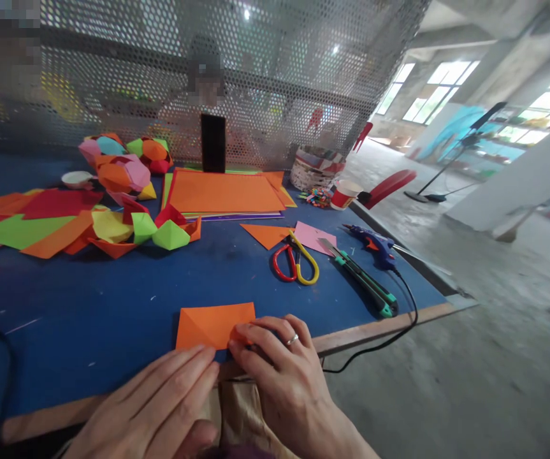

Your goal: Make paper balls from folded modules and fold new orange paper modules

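A rectangular piece of orange paper point(213, 324) with faint diagonal creases lies near the front edge of the blue table. My left hand point(167, 398) rests on its lower left edge, fingers stretched out flat and side by side. At the paper's lower right corner is my right hand point(279, 360), a ring on one finger, its bent fingers closed on the paper. Beyond them lie scissors point(297, 262) with red and yellow handles, next to an orange paper triangle point(267, 234) and a pink paper piece point(313, 237).
A green-and-black utility knife point(363, 280) and a corded blue glue gun point(375, 245) lie at right. Behind are stacked orange sheets point(227, 192), a paper cup point(345, 194), a woven basket point(317, 169) and a phone point(213, 143). Folded paper shapes point(122, 175) fill the left.
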{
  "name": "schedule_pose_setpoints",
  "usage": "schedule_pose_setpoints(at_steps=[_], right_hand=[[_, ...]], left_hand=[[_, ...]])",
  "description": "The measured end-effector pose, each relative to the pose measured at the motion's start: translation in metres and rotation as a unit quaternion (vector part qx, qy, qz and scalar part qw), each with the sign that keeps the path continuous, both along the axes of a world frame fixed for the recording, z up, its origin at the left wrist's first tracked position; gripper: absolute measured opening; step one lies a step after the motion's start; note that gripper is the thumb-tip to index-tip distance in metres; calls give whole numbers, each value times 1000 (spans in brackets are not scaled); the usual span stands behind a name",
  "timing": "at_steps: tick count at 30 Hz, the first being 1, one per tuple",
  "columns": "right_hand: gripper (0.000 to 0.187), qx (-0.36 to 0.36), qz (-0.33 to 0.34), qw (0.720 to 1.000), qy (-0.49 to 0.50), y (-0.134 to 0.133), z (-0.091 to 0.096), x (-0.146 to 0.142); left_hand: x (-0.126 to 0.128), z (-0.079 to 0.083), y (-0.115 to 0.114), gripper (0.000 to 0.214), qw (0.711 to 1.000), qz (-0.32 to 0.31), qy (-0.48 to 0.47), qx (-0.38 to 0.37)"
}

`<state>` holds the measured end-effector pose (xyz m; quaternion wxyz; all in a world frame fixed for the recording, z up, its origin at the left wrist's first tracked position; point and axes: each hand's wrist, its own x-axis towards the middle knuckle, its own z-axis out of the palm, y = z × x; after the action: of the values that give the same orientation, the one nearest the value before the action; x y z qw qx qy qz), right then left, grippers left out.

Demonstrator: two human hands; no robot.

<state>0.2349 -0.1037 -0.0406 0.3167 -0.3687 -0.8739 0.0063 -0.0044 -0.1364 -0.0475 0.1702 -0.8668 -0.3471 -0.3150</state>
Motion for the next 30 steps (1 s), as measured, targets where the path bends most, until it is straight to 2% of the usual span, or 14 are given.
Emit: schedule_pose_setpoints(at_steps=[4, 8, 12, 14, 20, 24, 27, 30], right_hand=[[33, 65, 74, 992, -73, 9, 3, 1], [36, 131, 151, 977, -67, 24, 4, 3], [35, 146, 196, 968, -59, 37, 7, 6], [36, 144, 206, 967, -50, 40, 10, 9], [38, 133, 174, 975, -36, 39, 7, 30], [28, 115, 155, 980, -42, 38, -1, 43], [25, 49, 148, 988, -2, 37, 1, 44], [28, -53, 86, 994, 51, 36, 10, 38]], left_hand=[[19, -7, 4, 27, 1000, 13, -19, 17], [19, -7, 5, 22, 998, 27, -26, 40], [17, -7, 9, 17, 999, 10, 28, 36], [18, -9, 11, 16, 999, 16, 14, 40], [21, -14, 12, 20, 999, 13, -24, 22], [16, -18, 10, 20, 1000, 10, -24, 0], [14, -19, 9, 21, 1000, 2, -29, -10], [16, -17, 9, 19, 999, -5, -32, 6]])
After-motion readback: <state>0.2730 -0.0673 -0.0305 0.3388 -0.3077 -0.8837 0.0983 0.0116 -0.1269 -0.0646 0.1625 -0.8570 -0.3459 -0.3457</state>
